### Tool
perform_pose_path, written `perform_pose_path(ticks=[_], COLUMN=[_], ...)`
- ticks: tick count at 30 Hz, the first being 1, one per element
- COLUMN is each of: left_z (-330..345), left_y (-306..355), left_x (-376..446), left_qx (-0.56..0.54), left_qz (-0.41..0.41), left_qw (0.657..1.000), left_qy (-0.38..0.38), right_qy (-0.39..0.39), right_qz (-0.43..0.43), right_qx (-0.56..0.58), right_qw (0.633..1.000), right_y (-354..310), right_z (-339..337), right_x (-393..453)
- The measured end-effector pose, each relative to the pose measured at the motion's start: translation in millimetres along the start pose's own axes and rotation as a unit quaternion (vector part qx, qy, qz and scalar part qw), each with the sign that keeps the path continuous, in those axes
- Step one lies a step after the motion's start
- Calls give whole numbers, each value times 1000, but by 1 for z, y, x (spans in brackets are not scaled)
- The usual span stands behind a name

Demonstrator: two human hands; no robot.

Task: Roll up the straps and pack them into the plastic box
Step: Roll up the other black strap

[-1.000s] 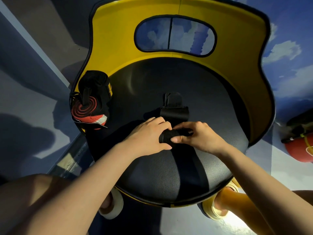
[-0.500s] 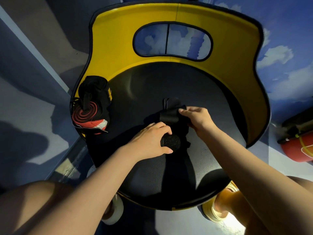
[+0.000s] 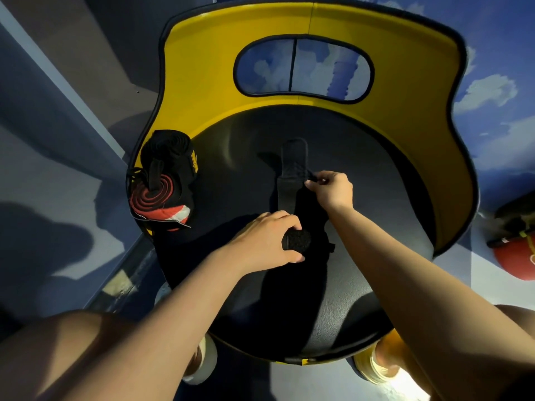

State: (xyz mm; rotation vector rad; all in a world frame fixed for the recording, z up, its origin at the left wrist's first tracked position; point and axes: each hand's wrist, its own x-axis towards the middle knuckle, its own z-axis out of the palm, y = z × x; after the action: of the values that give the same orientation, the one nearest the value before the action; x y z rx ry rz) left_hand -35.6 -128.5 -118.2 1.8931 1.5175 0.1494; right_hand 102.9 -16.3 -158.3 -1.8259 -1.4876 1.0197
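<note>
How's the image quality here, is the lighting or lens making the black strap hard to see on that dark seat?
Head view: dim, with hard arm shadows across the black seat, so the black strap nearly blends in, its outline faint; the rolled end under the left hand shows only grainy texture; the right hand is sharp; the wide lens bends the yellow backrest; bright glare at the bottom right.

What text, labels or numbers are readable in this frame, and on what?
None readable.
Yellow mark on the black rolled strap in the plastic box: too blurred to read.
Pale mark on the red object at the right edge: cut off, unreadable.
</note>
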Motion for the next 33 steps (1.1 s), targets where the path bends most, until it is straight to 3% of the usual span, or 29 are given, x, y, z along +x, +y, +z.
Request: perform_pose_path(ticks=[6, 9, 12, 17, 23, 26, 31, 33], left_z=[-1, -1, -2, -3, 2, 3, 5, 5], left_y=[1, 1, 1, -1, -2, -3, 0, -3], left_x=[0, 0, 2, 7, 12, 11, 5, 2], left_qx=[-8, -19, -19, -34, -22, -16, 91, 92], left_qz=[-6, -11, -11, -24, -33, -48, -12, 7], left_qw=[1000, 1000, 1000, 999, 999, 999, 987, 986], left_qy=[-3, 1, -5, -12, -2, 5, 133, 138], right_qy=[20, -76, -193, -248, -188, -194, -233, -244], right_qz=[-132, -239, -289, -297, -331, -336, -270, -253], right_qx=[-96, -186, -247, -338, -315, -284, -218, -207], right_qw=[986, 950, 905, 858, 870, 877, 908, 913], right_y=[1, -12, -16, 4, 28, 26, 16, 13], right_z=[-12, -38, -64, -74, -53, -51, -56, -57], right_x=[-7, -28, -58, -93, -98, -90, -75, -69])
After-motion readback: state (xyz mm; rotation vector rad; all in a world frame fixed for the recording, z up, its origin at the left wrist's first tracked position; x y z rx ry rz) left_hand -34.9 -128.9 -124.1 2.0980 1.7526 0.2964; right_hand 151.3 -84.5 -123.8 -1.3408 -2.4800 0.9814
